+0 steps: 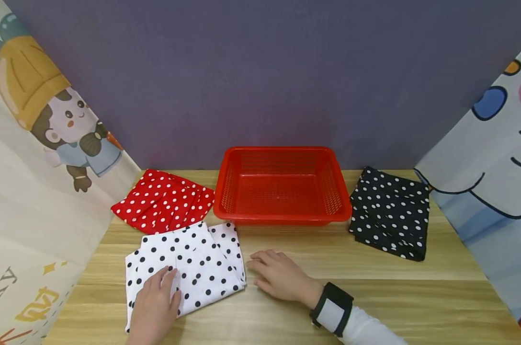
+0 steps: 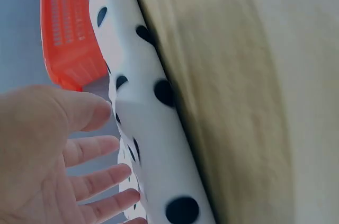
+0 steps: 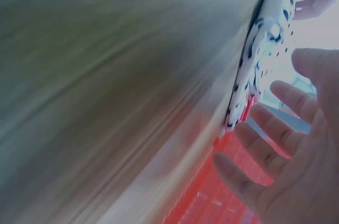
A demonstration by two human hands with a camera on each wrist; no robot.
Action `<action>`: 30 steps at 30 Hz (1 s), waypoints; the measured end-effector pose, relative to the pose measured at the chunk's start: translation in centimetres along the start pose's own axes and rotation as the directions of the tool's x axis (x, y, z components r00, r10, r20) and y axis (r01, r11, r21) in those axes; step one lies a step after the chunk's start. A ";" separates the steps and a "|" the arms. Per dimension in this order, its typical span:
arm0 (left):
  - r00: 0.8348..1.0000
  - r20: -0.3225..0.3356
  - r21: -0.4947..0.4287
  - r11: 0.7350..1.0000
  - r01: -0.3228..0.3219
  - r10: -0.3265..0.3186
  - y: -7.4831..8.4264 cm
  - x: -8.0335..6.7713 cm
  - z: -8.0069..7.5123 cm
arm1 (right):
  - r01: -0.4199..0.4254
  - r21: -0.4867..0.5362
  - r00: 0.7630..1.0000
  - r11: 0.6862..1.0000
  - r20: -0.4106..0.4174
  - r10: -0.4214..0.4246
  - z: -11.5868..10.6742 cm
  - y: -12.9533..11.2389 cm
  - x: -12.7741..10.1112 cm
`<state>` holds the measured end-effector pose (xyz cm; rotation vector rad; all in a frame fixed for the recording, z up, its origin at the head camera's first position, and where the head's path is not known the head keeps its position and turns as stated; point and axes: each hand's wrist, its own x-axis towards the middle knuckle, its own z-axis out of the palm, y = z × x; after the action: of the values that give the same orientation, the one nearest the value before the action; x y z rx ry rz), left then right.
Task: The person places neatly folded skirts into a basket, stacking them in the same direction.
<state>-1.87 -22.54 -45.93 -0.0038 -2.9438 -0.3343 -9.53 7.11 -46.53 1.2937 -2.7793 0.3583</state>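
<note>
Head view: two hands at a folded white dotted cloth (image 1: 187, 268).
Left hand (image 1: 154, 306) presses it, grip flat; right hand (image 1: 282, 278) rests wide on the table (image 1: 394, 297).

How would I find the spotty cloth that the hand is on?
Start at the red basket mid-table. Come toward its near left corner to the white cloth under the left hand. It alone is white with black dots; the others are red and black.
</note>
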 end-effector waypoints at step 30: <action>0.997 0.078 0.109 0.994 0.003 -0.012 -2.1 -2.2 0.5 | 0.026 0.030 0.989 0.999 0.143 -0.030 1.1 -4.3 1.2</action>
<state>0.16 -24.43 -47.27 0.0092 -3.0363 -0.1775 -6.96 3.27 -46.57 1.4177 -2.8788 0.3154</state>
